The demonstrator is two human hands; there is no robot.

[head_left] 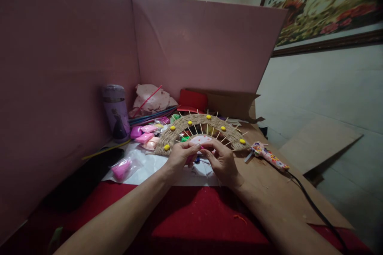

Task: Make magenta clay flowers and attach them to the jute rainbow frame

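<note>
My left hand (184, 154) and my right hand (220, 160) meet in front of me, fingertips pinched together around a small lump of pink modelling clay (202, 148). More pink shows under the left fingers, partly hidden. Just behind the hands lies a fan-shaped craft (197, 120), an arch wound in brown twine with thin sticks poking out of both edges. Several yellow clay dots (208, 116) sit along the arch. At its inner middle is a white half-round piece with pinkish spots (201, 138), partly covered by my fingers.
Left of the craft lie several clay packets (145, 138), with one pink packet (122, 168) nearer me on white paper (149, 170). A purple tumbler (116, 114) stands by the pink partition (206, 44). On cardboard (287, 191) at right rests a flowered glue gun (271, 157) with a black cord.
</note>
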